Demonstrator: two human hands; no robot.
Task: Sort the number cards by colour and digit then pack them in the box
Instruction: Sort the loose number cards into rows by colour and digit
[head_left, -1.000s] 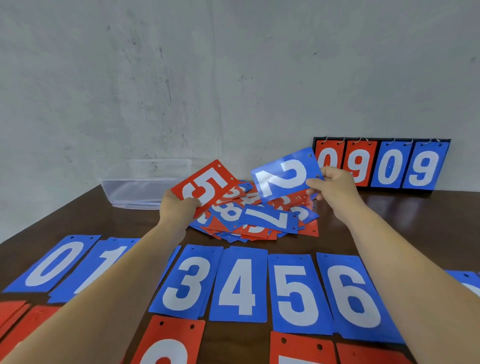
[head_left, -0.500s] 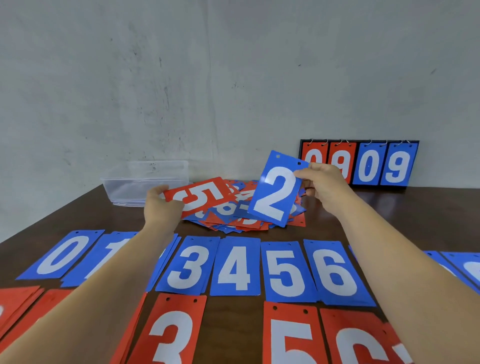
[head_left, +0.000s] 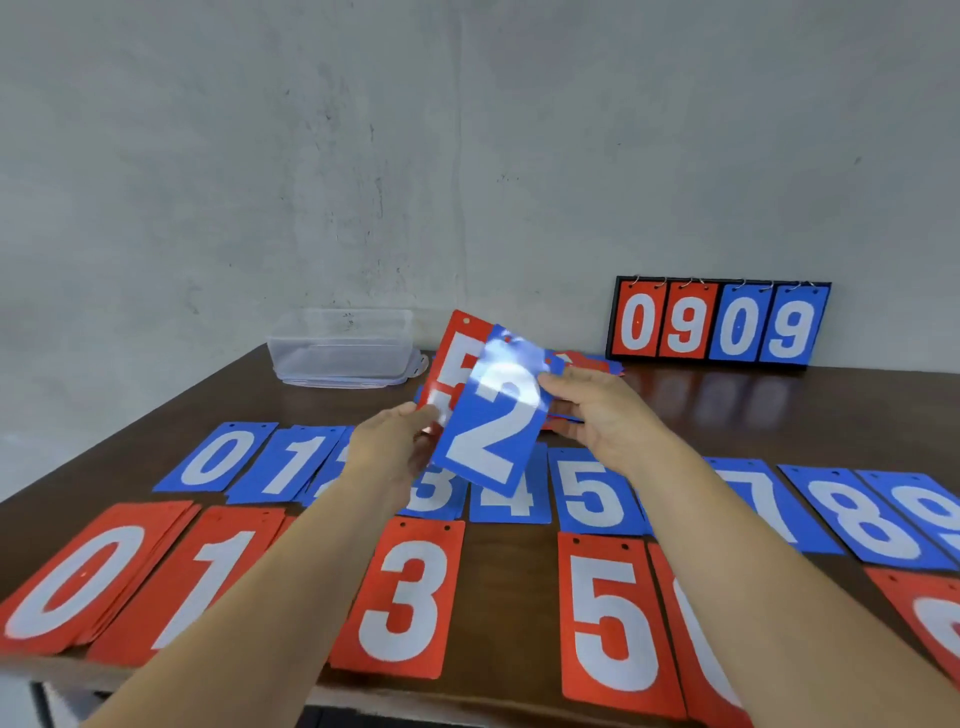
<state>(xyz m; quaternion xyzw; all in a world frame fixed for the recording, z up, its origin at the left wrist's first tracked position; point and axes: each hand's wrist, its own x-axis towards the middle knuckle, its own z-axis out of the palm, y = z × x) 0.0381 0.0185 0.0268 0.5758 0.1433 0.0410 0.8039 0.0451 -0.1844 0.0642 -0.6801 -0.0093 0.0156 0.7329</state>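
Observation:
My left hand (head_left: 389, 447) pinches a red 5 card (head_left: 451, 364), held upright. My right hand (head_left: 597, 410) holds a blue 2 card (head_left: 493, 431) in front of the red one, overlapping it. Both cards hang above the blue row. On the dark table (head_left: 727, 405) lies a row of blue cards from 0 (head_left: 215, 457) to 9, and nearer me a row of red piles: 0 (head_left: 78, 577), 1, 3 (head_left: 405, 597), 5 (head_left: 613, 623). The unsorted heap (head_left: 587, 364) lies mostly hidden behind my hands. A clear plastic box (head_left: 343, 345) stands at the back left.
A flip scoreboard (head_left: 719, 325) showing 09 in red and 09 in blue leans against the grey wall at the back right. The table's near edge runs just below the red row.
Both hands came back toward me and together. The red 5 rose upright, and the blue 2 now overlaps it. The view tilted down, showing the red row.

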